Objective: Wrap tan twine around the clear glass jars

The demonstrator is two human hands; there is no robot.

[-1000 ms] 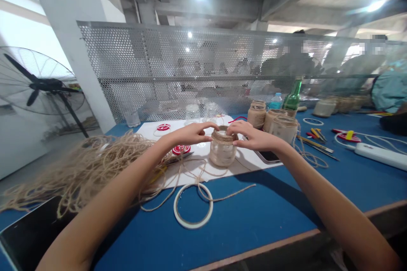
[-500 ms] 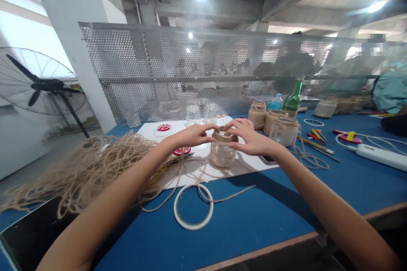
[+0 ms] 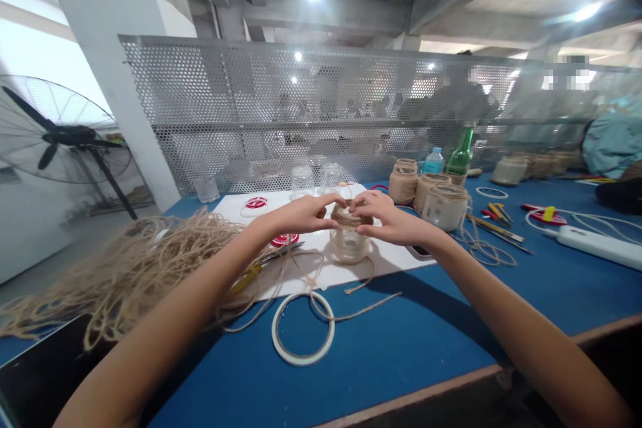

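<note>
A clear glass jar (image 3: 347, 247) stands upright on a white sheet, its neck wound with jute twine (image 3: 346, 219). From the left, my left hand (image 3: 308, 214) grips the wrapped rim with thumb and bent fingers. My right hand (image 3: 385, 219) holds the same rim from the right, its thumb against the front of the neck. The fingertips of both hands nearly meet over the mouth. A loose twine end (image 3: 368, 277) trails from the jar onto the sheet. In front lies a roll of white tape (image 3: 275, 341), with a twine strand crossing it.
A heap of loose twine (image 3: 165, 247) spreads at the left beside scissors (image 3: 251, 272). Twine-wrapped jars (image 3: 402, 187), a green bottle (image 3: 460, 155) and a power strip (image 3: 599, 244) are at the right. Bare glass jars (image 3: 301, 180) stand behind, before a perforated metal screen (image 3: 281, 100).
The view has shifted slightly. A short twine end now lies on the sheet at the jar's front right. Both hands keep almost the same position on the rim.
</note>
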